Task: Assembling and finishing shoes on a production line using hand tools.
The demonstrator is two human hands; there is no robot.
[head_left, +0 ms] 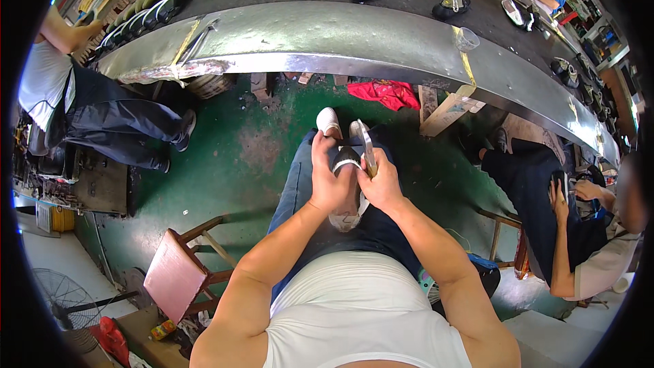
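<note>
I see left hand [328, 185] holding black-and-white shoe [347, 155], thumb spread from fingers; right hand [383, 184], fingers curled around slim silver metal tool [366, 142].

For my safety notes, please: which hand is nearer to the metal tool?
Right. The right hand holds the metal tool; the left hand is to its left, at the shoe.

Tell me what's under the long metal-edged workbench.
A red cloth lies on the green floor near a wooden beam; the metal edge hides whatever is farther back.
</note>
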